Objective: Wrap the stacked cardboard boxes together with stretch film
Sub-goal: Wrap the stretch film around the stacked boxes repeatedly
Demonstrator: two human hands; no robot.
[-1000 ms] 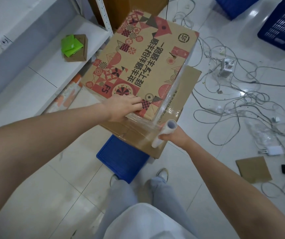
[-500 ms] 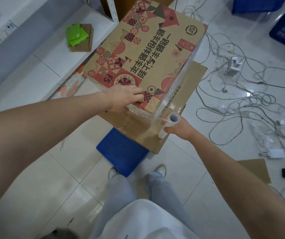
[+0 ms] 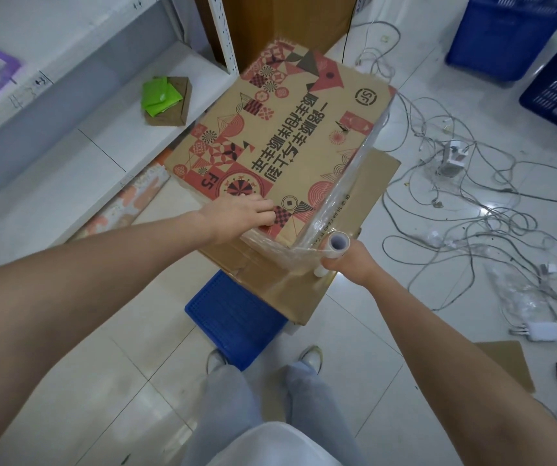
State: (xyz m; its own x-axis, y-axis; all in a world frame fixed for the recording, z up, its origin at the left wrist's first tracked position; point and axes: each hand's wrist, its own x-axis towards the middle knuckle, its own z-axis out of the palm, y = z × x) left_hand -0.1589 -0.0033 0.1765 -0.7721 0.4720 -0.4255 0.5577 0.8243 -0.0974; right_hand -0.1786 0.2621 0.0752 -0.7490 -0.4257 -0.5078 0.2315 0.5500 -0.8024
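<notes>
A printed cardboard box (image 3: 290,139) with red and black patterns lies on top of a plain brown box (image 3: 270,284); both rest on an upturned blue crate (image 3: 233,317). My left hand (image 3: 240,218) presses down on the near edge of the top box, fingers curled on the film's end. My right hand (image 3: 347,264) grips a white stretch film roll (image 3: 332,250) at the stack's near right corner. Clear film (image 3: 341,193) runs along the right side of the stack and across the near face.
White shelving (image 3: 68,105) stands at the left with a small box holding green packets (image 3: 166,99). Tangled cables (image 3: 472,210) and chargers cover the floor to the right. Blue crates (image 3: 506,31) stand at the far right. A cardboard scrap (image 3: 509,364) lies near my right arm.
My right hand has drawn the roll slightly closer to the stack's near right corner, tightening the film. My left hand stays pressed on the top box. The camera view shifted.
</notes>
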